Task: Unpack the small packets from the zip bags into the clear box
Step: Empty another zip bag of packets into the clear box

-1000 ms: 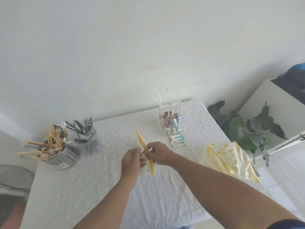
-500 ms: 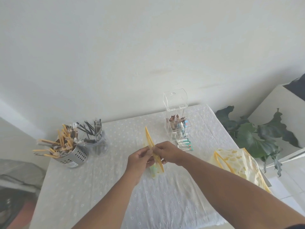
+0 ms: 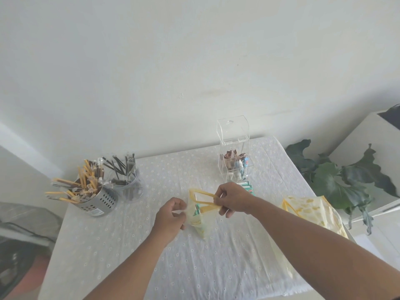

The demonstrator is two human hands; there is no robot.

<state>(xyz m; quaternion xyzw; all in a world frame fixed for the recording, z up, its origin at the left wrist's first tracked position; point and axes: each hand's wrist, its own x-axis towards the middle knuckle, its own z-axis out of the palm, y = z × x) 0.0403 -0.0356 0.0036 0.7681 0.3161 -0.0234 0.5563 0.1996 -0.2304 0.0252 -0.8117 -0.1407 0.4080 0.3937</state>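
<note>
While right hand (image 3: 230, 199) pinches the zip bag (image 3: 200, 210) rim and left hand (image 3: 171, 217) grips its side, mid-table, keep mouth wide; clear box (image 3: 234, 161) waits at one o'clock.

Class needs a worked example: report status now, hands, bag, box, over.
Left hand and right hand pinch the zip bag, mouth pulled open. Green packets inside. Clear box lid up, nothing blocking.

Plain off-white wall (image 3: 194, 61), white-clothed table (image 3: 216, 267), leafy plant (image 3: 337, 182) beside a pale cabinet (image 3: 363, 139).
</note>
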